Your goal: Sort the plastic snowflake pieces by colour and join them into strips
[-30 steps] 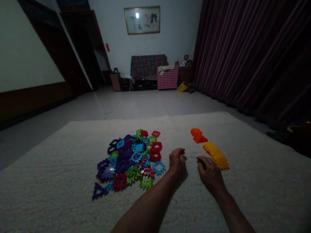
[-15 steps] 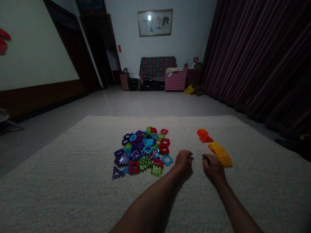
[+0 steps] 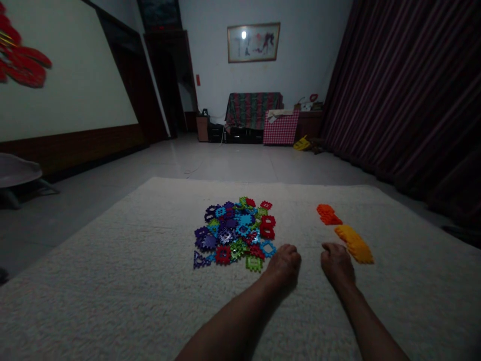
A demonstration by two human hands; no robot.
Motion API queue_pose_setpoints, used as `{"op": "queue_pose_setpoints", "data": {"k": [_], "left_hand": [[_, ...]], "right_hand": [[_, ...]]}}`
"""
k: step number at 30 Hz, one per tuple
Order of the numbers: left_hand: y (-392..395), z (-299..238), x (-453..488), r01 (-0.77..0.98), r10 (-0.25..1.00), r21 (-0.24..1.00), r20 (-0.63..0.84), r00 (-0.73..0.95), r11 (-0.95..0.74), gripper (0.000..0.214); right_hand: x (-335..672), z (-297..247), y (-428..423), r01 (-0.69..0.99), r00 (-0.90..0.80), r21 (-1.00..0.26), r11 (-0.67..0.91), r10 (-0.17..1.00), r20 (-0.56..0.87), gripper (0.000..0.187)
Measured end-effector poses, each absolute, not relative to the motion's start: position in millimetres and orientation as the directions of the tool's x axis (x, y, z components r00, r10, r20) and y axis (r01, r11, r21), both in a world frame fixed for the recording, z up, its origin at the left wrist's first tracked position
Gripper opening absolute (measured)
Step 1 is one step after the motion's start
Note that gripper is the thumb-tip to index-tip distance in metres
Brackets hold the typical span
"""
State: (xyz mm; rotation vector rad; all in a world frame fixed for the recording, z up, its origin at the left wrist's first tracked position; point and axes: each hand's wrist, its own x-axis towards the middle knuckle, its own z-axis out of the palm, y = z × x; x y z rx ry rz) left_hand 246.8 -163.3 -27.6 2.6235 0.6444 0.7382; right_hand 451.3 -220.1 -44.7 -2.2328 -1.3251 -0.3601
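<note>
A heap of notched plastic building pieces in purple, blue, red and green (image 3: pixel 231 235) lies on the pale textured mat (image 3: pixel 131 260). My left hand (image 3: pixel 285 261) rests just right of the heap, beside a blue square frame piece (image 3: pixel 268 248), with its fingers curled in. Across a small gap, my right hand (image 3: pixel 337 264) is also curled, thumb side towards the left hand. Nothing shows in either hand. A row of overlapping yellow pieces (image 3: pixel 355 244) lies just beyond and right of my right hand. Further back is a smaller group of orange pieces (image 3: pixel 328 214).
The mat ends at a tiled floor (image 3: pixel 240 163). A cloth-covered stand (image 3: pixel 253 110) and a checked cloth (image 3: pixel 281 128) are by the far wall. A dark curtain (image 3: pixel 398 90) hangs at right; a low grey seat (image 3: pixel 18 170) stands at left.
The view has shifted left, so everything appears further right. My left hand has drawn slightly nearer the heap and its fingers are more curled. The pieces lie as before.
</note>
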Motion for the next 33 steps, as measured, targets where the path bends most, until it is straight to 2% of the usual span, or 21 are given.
{"op": "queue_pose_setpoints", "data": {"k": [3,8,12,17,20,26,30,33], "left_hand": [[-164,-29,245,0.317,0.510,0.459,0.394,0.765,-0.830,0.020],[-164,-32,242,0.300,0.550,0.534,0.402,0.733,-0.790,0.016],[-163,-35,241,0.301,0.563,0.556,0.390,0.729,-0.774,0.020],[-164,-32,240,0.363,0.666,0.607,0.400,0.630,-0.707,0.024],[-165,-28,240,0.438,0.716,0.582,0.423,0.556,-0.685,0.027],[-171,-30,249,0.650,0.854,0.554,0.317,0.412,-0.519,0.060],[-176,-34,253,0.707,0.877,0.521,0.319,0.359,-0.478,0.058],[-178,-32,253,0.741,0.876,0.469,0.295,0.381,-0.480,0.055]], "right_hand": [[436,-41,-221,0.852,0.523,-0.224,-0.474,0.737,0.429,0.036],[408,-32,-223,0.793,0.603,-0.208,-0.573,0.688,0.403,0.039],[403,-28,-223,0.775,0.625,-0.215,-0.594,0.670,0.401,0.039],[412,-23,-219,0.790,0.610,-0.191,-0.582,0.716,0.340,0.037],[413,-17,-215,0.790,0.612,-0.201,-0.579,0.723,0.321,0.033],[415,-9,-202,0.797,0.602,-0.270,-0.540,0.740,0.298,0.031],[421,-9,-196,0.758,0.647,-0.329,-0.564,0.716,0.263,0.028],[420,-10,-194,0.714,0.695,-0.362,-0.599,0.665,0.273,0.029]]}}
